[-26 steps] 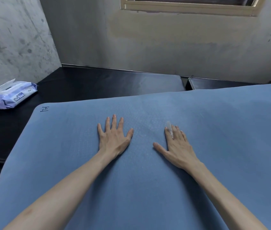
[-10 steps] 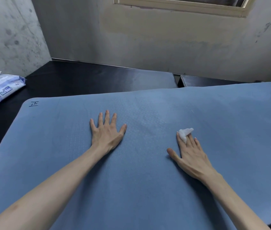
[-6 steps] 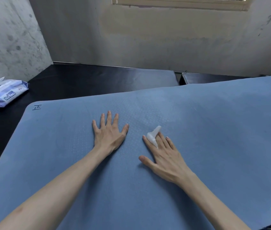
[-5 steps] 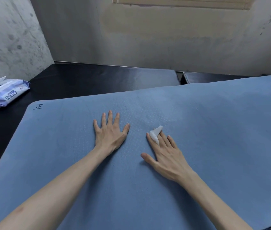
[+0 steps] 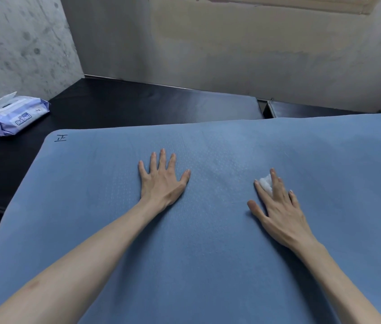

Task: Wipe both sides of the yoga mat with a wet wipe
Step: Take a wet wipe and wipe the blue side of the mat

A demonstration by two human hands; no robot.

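Yoga mat (image 5: 208,253) flat on black table (image 5: 138,106), soft, grippy. Left hand (image 5: 161,183) splayed, pinning it. Right hand (image 5: 278,206) fingers straight, pressing wet wipe (image 5: 265,182). Lift by edge.

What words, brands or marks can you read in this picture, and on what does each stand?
"正": handwritten in dark ink on the far left corner of the blue yoga mat.
"HoiBell", roughly: brand on the wet wipe pack; its letters are blurred.
The pack's smaller print is unreadable.

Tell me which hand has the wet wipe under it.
The right hand: the white wet wipe shows from under its flat fingers. The left hand lies spread, bare on the yoga mat.
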